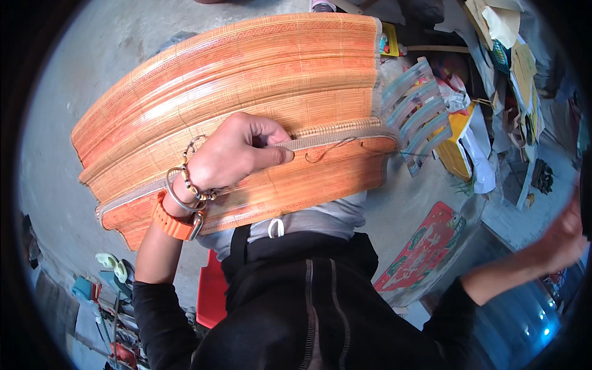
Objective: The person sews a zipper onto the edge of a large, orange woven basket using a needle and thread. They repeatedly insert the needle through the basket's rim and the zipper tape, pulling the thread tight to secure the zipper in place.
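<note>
My left hand pinches the grey binding along the folded edge of an orange woven bamboo mat, thumb on top, fingertips partly tucked behind the edge. Bracelets and an orange watch circle that wrist. A dark thread lies loosely across the binding to the right of those fingers. The mat spans my lap over grey and black clothing. My right hand is out at the far right, away from the mat and smeared by motion; whether it holds anything is unclear.
Translucent ribbed plastic strips lie right of the mat, beside piled paper, cardboard and a yellow box. A red printed sheet is on the floor. A red stool shows beneath me, pale green sandals at left, a blue clear bottle at lower right.
</note>
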The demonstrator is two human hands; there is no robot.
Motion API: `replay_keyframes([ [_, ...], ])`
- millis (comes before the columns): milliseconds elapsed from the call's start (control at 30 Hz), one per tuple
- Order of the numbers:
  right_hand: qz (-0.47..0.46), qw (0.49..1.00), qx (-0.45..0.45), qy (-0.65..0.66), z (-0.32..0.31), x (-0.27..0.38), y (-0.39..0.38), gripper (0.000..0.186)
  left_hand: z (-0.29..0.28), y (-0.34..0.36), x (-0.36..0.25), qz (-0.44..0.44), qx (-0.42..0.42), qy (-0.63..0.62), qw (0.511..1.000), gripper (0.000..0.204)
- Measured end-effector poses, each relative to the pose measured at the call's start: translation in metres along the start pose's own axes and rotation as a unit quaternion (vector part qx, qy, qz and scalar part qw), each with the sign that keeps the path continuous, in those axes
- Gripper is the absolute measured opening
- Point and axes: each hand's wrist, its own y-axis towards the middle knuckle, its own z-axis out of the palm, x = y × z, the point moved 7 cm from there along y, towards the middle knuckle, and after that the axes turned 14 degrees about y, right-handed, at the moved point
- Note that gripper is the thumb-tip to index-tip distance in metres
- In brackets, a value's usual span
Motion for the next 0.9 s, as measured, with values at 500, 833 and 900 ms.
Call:
replay_keyframes([
  [500,0.142,0.968,0.172,0.117,0.266,-0.056,-0.145,0.017,0.003,0.002,0.002,-0.004,-0.013,-0.037,0.999,0.01],
  [833,0.122,0.959,0.246,0.068,0.277,-0.053,-0.145,0.017,0.002,0.0,-0.006,0.024,-0.057,0.015,0.998,0.009],
  [900,0.124,0.955,0.263,0.053,0.282,-0.053,-0.145,0.017,0.002,-0.001,-0.009,0.051,-0.076,0.045,0.995,0.01],
])
